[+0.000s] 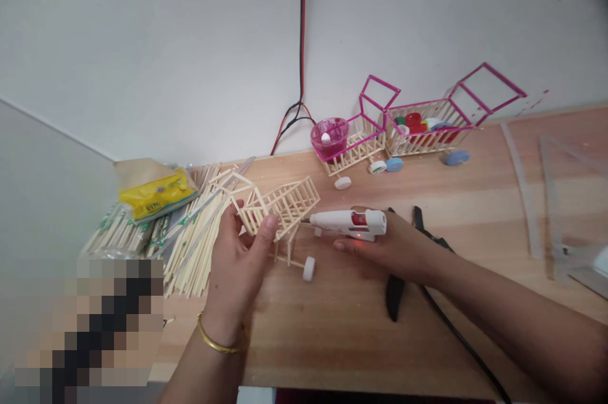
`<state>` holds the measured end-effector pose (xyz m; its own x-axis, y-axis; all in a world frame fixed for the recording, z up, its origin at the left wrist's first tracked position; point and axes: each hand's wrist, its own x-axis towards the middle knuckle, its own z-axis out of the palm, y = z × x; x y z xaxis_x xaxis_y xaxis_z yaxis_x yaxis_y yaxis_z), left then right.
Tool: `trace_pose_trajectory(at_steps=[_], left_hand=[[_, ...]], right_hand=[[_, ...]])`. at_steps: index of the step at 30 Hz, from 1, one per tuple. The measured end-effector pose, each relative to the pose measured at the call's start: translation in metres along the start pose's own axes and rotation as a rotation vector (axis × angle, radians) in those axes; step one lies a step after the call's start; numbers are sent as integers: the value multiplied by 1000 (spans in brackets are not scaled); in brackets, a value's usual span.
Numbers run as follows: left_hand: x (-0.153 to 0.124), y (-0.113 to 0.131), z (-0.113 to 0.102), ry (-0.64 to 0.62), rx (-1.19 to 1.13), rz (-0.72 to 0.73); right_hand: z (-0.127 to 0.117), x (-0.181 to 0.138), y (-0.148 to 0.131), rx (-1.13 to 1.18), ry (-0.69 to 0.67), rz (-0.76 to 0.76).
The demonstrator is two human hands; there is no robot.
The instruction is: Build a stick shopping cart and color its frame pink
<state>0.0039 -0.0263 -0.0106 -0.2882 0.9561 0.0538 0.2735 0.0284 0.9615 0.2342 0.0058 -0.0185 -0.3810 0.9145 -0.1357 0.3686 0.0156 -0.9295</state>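
Note:
My left hand [242, 265] grips a small cart built of pale wooden sticks [285, 204], thumb on its near side, fingers behind. The cart is raised and tilted, and a white wheel [309, 268] sits on an axle under it. In my right hand [380, 246] is a white hot glue gun [349, 223], its small light glowing orange. The gun's nozzle points left at the cart's lower edge; whether it touches the sticks is hard to tell. Part of a second wheel shows behind the nozzle. My right fingers are partly hidden by the gun.
Loose wooden sticks [197, 252] and a yellow packet [159, 195] lie at the left. Along the wall stand two magenta-trimmed carts, one beside a magenta cup [330, 138], the other holding bottle caps [418, 126]. Black-handled cutters [395, 296] and a black cable [463, 340] lie near my right arm.

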Motion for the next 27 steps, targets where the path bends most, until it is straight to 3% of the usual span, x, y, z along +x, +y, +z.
trace_pose_trajectory(at_steps=[15, 27], left_hand=[[0, 3, 0, -24, 2, 25], [-1, 7, 2, -21, -18, -15]], right_hand=[[2, 0, 6, -55, 12, -31], [7, -2, -5, -107, 82, 5]])
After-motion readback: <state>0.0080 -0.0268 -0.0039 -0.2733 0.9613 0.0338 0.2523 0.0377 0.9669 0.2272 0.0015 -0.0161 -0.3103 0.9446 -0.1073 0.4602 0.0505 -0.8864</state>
